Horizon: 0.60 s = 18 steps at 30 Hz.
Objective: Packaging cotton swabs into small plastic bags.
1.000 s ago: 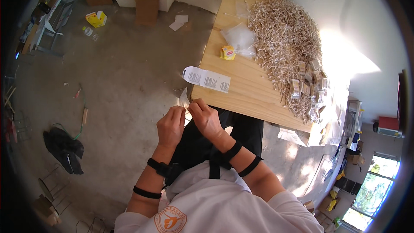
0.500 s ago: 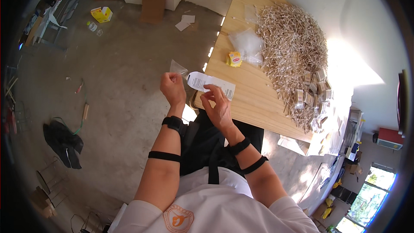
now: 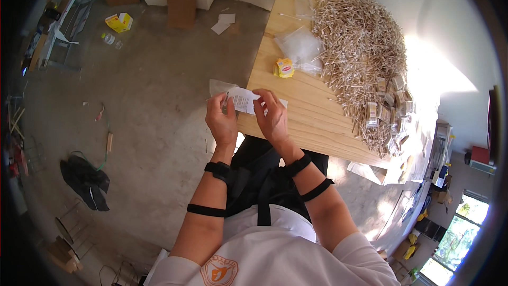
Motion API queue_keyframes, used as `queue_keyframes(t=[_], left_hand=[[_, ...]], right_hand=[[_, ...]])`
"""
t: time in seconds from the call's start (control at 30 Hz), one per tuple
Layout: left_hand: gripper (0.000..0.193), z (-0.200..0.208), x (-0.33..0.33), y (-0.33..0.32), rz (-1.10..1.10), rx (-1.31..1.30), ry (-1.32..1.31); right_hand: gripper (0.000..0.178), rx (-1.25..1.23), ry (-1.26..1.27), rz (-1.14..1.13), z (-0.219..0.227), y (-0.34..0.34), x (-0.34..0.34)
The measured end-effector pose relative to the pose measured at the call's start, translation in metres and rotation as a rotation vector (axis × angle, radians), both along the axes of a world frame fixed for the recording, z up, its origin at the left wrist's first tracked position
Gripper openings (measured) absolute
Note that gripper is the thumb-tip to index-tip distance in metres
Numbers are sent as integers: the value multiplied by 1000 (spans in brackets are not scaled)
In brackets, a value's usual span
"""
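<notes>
My left hand [image 3: 222,122] pinches a small clear plastic bag [image 3: 218,87] just off the table's near left corner. In my right hand [image 3: 272,118] is a long white card [image 3: 244,100] with dark print, gripped between thumb and fingers. The card's left end overlaps the bag's opening; how far it sits inside I cannot tell. Beyond my hands, a small stack of yellow cards [image 3: 284,68] lies on the table, close to a pile of clear plastic bags [image 3: 300,47].
A large heap of cotton swabs [image 3: 360,47] covers the right part of the wooden table [image 3: 312,116]. Several filled packs [image 3: 371,114] rest at its near right side. On the floor lie a yellow box [image 3: 119,21], a bottle [image 3: 108,38] and a dark garment [image 3: 84,182].
My left hand has moved right and the card left, so the bag and the card's end now overlap. My hands are closer together.
</notes>
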<state>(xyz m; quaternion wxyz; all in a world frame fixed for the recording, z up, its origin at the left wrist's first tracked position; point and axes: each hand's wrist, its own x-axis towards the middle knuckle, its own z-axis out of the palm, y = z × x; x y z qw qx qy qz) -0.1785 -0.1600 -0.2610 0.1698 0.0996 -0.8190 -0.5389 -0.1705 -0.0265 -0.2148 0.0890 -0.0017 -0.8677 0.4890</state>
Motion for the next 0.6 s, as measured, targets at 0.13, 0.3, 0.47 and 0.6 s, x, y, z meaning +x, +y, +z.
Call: queue_keyframes(t=[0.13, 0.3, 0.47, 0.6], left_hand=[[25, 12, 6, 3, -85, -137, 12], [41, 16, 19, 3, -133, -43, -14], [55, -9, 5, -23, 184, 633, -216], [41, -11, -1, -31, -125, 763, -462]], right_hand=[[25, 131, 20, -32, -14, 1, -48], [27, 29, -241, 406, -32, 7, -97], [23, -35, -337, 608, -26, 24, -117], [19, 72, -424, 683, -15, 33, -121]])
